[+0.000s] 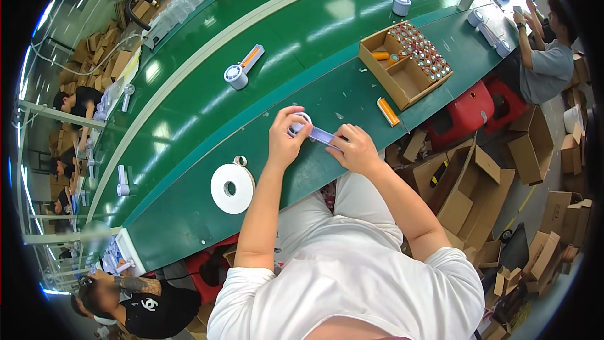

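Observation:
Between my hands is a pale lilac handheld fan (323, 136) with a round head and a long handle. My left hand (286, 137) has its fingers curled round the head. On the handle's other end, my right hand (356, 150) is closed, covering that tip. The fan is held just over the green table (314, 173), close to my lap. To the right of my right hand lies an orange battery (389, 112) with white along its side. Left of my left forearm rests a large roll of white tape (220, 200), with a small ring-shaped roll (240, 161) at its upper edge.
A cardboard box (408, 96) of upright batteries stands at the right. Similar fans sit on the green conveyor (314, 31), one nearby (236, 77) with orange in its handle. Red stools (462, 113) and open cartons (472, 195) crowd the floor. Co-workers sit along the line.

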`<act>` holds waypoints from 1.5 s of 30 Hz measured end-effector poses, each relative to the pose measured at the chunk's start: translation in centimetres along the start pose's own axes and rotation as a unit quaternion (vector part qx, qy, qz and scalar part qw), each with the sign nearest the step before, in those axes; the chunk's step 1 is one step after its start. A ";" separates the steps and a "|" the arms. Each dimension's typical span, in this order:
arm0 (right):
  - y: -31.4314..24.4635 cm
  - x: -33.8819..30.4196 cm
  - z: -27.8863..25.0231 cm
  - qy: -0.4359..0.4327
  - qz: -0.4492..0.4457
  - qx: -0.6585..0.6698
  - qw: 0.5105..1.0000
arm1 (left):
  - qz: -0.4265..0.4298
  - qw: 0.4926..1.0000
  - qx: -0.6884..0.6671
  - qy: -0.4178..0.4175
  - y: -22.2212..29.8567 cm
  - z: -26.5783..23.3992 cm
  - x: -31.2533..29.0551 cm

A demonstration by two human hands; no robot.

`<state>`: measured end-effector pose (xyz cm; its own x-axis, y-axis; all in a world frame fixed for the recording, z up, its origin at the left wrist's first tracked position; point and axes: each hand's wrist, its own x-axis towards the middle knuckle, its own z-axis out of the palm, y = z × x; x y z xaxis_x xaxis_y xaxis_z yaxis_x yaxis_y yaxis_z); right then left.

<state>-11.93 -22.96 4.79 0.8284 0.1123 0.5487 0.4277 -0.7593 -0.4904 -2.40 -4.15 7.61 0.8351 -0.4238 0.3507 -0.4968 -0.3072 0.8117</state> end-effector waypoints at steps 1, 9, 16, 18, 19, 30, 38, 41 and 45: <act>-0.3 -0.1 -0.3 -0.004 0.000 -0.002 1.000 | -0.002 1.000 -0.003 0.002 -0.3 0.9 -0.2; 2.4 -2.4 -5.4 0.273 0.239 -0.054 0.930 | -0.044 0.981 -0.151 0.112 -2.5 2.5 -0.2; 6.3 -4.5 -6.2 0.133 0.303 -0.210 0.920 | -0.051 0.989 -0.107 0.094 -3.2 2.5 -0.5; 6.1 -4.1 -6.1 0.106 0.280 -0.239 0.923 | -0.049 0.989 -0.109 0.089 -3.4 2.5 -0.6; 5.7 -3.3 -6.1 0.099 0.332 -0.185 0.920 | -0.051 0.988 -0.111 0.092 -3.4 2.4 -0.6; 4.7 -0.5 -6.7 -0.009 0.355 -0.142 0.924 | -0.038 0.991 -0.093 0.093 -2.7 1.9 -0.6; 4.6 0.1 -7.3 -0.041 0.399 -0.090 0.912 | -0.060 0.988 -0.118 0.076 -2.3 1.6 -0.6; 4.5 0.4 -7.3 -0.073 0.315 -0.141 0.936 | -0.046 0.990 -0.101 0.084 -2.5 1.6 -0.5; 4.9 1.4 -7.2 -0.116 0.342 -0.168 0.917 | -0.039 0.991 -0.090 0.089 -2.6 1.6 -0.5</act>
<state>-11.24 -31.10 8.02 0.9326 -0.3606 0.0129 -0.3242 -0.8530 -0.4090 -1.90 -4.47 4.57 0.9060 -0.2430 0.3466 -0.3915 -0.1694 0.9045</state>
